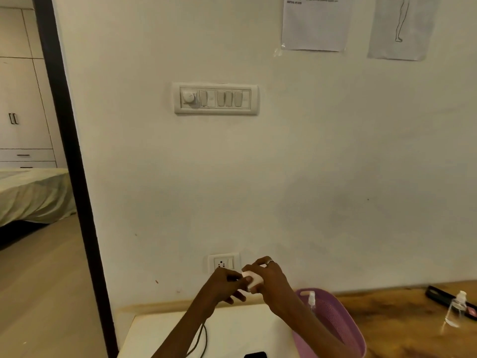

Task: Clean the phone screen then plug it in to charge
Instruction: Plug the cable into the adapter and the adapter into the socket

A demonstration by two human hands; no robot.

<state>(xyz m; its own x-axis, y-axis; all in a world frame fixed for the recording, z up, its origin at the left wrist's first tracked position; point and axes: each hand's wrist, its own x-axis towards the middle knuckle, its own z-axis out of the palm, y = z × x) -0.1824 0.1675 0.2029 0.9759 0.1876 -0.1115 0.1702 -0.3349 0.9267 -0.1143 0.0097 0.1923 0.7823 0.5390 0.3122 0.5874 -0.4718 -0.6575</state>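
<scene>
Writing: the left sheet [315, 24] on the wall carries printed lines too small to read, save a bold heading that seems to say "INITIAL STATE"; the right sheet [402, 27] shows only a line drawing of a standing figure.
Brands: none can be made out on any item.
Right hand [268, 280]: just right of the socket [222, 264], fingers curled tight around the white charger [251, 279]; a ring on one finger.
Left hand [224, 285]: just below the socket, fingertips pinched at the charger's left end, touching it; whether it grips the cable [200, 337] there I cannot tell.
Hands together: both meet on the charger, close to the socket but not in it.
Cable: hangs down under the left wrist, well below the socket.
Phone [255, 354]: a dark edge on the white table [232, 329], far below the socket at the frame's bottom.
Basket [333, 324]: pink, below and right of the socket, a spray bottle [311, 301] in it.
Switch panel [216, 98]: high above the socket.
</scene>
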